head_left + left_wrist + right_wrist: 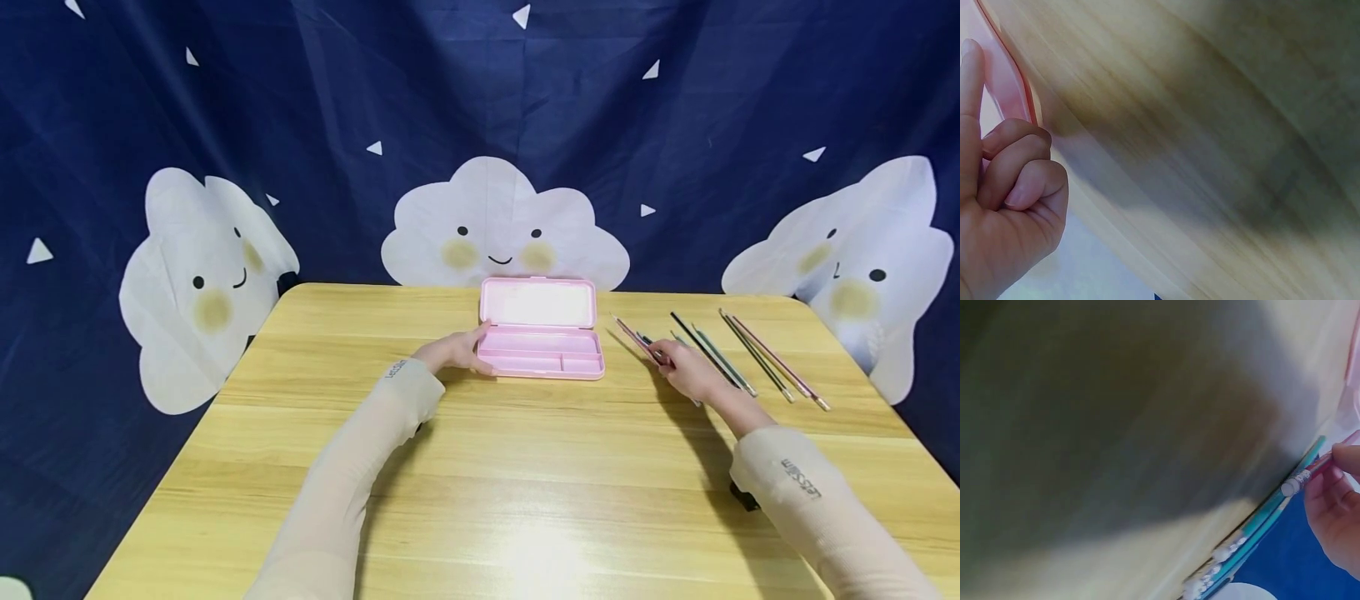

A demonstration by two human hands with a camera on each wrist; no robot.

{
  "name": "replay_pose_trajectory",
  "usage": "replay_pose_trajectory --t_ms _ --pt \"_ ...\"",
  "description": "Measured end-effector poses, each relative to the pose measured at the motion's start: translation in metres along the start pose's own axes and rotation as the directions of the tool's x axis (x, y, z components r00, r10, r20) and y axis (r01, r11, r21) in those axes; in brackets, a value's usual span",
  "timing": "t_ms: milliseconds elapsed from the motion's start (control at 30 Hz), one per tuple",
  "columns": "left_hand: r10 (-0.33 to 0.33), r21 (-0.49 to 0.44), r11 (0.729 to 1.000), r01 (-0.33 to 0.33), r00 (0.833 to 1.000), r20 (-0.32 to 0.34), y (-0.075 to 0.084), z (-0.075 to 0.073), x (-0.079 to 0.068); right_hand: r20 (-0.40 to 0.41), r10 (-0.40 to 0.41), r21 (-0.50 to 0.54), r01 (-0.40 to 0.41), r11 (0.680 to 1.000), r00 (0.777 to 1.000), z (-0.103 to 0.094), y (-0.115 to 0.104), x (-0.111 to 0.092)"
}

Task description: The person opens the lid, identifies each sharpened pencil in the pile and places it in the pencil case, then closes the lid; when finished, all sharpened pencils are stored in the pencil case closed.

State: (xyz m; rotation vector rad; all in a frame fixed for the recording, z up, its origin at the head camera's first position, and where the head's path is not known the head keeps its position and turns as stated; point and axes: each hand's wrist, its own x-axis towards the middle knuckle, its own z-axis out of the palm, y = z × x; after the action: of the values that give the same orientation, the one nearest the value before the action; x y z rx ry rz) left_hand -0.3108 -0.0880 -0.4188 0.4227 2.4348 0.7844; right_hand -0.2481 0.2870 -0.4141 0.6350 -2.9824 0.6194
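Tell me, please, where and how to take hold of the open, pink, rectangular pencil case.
Perhaps grip the pencil case by its base's short left wall, from the left, where the left hand is: the lid opens backward, clear of it.

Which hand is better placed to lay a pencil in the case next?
Probably the right hand: it pinches a reddish pencil beside the pink case, while the left hand holds the case's left end.

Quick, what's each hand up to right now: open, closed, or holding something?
Left hand: closed, gripping the case by its left side.
Right hand: closed, pinching a red pencil.
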Motion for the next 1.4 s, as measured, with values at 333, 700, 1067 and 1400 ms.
replay_pose_trajectory --t_ms 333,700,1067,1400 --pt "-0.008 -0.009 1.000 0.008 1.000 0.001 -0.001 0.000 0.001 -0.093 -0.067 -0.022 0.065 0.998 0.993 0.004 -0.018 0.019" --pt "-0.006 -0.001 1.000 0.006 1.000 0.014 0.001 -0.001 -0.002 -0.116 -0.165 0.046 0.171 0.984 0.979 0.025 -0.032 0.048" --pt "0.010 -0.005 1.000 -0.010 1.000 0.025 -0.002 -0.002 0.004 -0.030 -0.185 0.056 0.187 0.981 0.982 0.036 -0.055 0.076" --pt "-0.008 0.012 1.000 0.007 1.000 0.019 0.005 -0.002 -0.004 0.054 -0.199 0.008 0.199 0.980 0.979 0.048 -0.077 0.096"
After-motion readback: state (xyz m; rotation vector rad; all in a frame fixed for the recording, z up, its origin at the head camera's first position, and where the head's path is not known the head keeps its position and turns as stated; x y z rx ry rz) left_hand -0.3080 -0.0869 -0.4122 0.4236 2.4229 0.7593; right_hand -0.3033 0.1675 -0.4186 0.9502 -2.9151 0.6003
